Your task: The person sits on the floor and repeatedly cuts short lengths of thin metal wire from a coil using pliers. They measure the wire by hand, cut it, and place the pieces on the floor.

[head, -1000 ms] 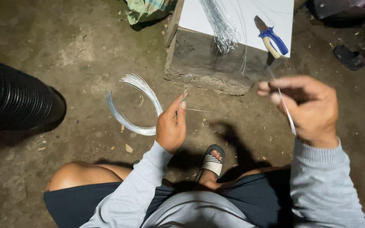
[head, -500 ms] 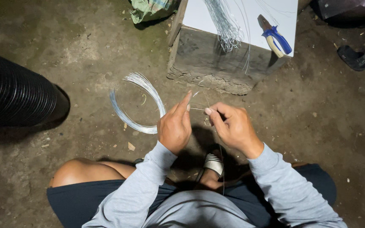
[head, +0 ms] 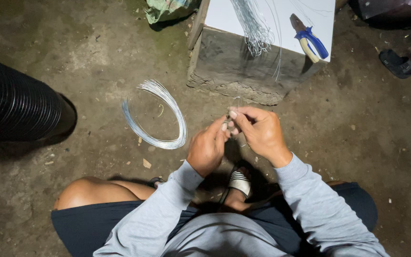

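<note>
My left hand [head: 208, 147] and my right hand [head: 258, 132] meet above the dirt floor, fingertips pinched together on a thin piece of wire [head: 236, 101] that sticks up a little from between them. A curved bundle of silvery wire [head: 160, 114] lies on the ground just left of my left hand. Ahead stands a block with a white top [head: 272, 16], carrying a bunch of cut wires [head: 254, 26] that hang over its front edge and blue-and-yellow-handled pliers [head: 310, 39].
A black ribbed pipe [head: 17, 102] lies at the left. My sandalled foot [head: 238, 183] is below my hands. A green cloth [head: 167, 9] lies behind the block, a dark sandal [head: 396, 63] at the far right.
My right hand swung in from the far right to meet my left hand. Both hands then drew close, and the fingertips now pinch the wire together.
</note>
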